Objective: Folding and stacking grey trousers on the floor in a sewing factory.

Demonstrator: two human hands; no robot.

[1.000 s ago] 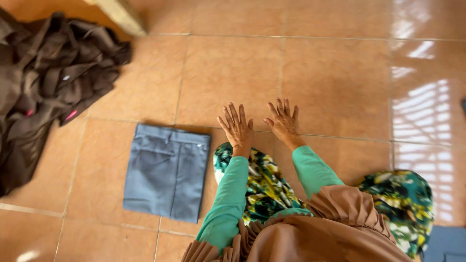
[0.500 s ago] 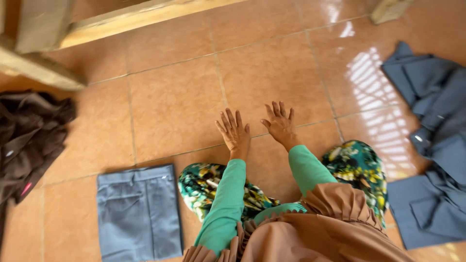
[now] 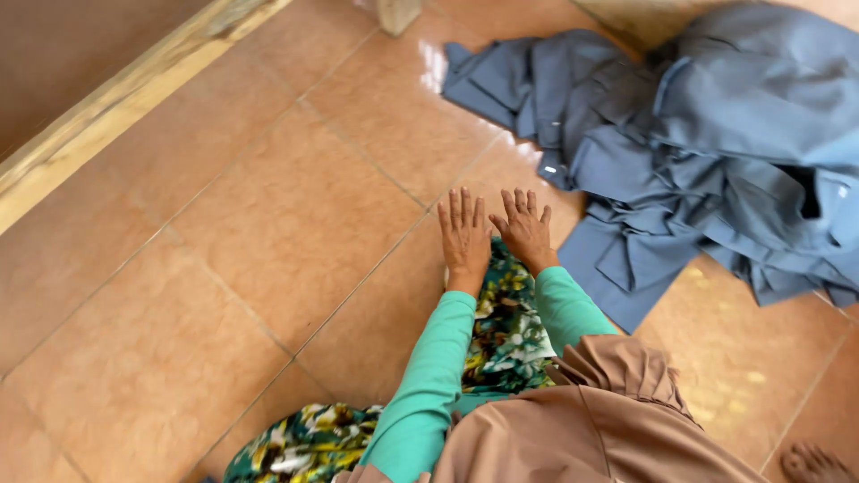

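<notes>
Left hand [image 3: 464, 234] and right hand [image 3: 526, 230] flat, fingers spread, holding nothing, over orange glazed floor tiles [image 3: 295, 206]; crumpled heap of grey-blue cloth garments [image 3: 707, 143] just right, nearest edge best pinched with both hands.

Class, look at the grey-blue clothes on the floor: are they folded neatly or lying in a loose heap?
A loose heap. The grey-blue clothes lie crumpled and overlapping on the tiled floor, with no flat stacked edges.
</notes>
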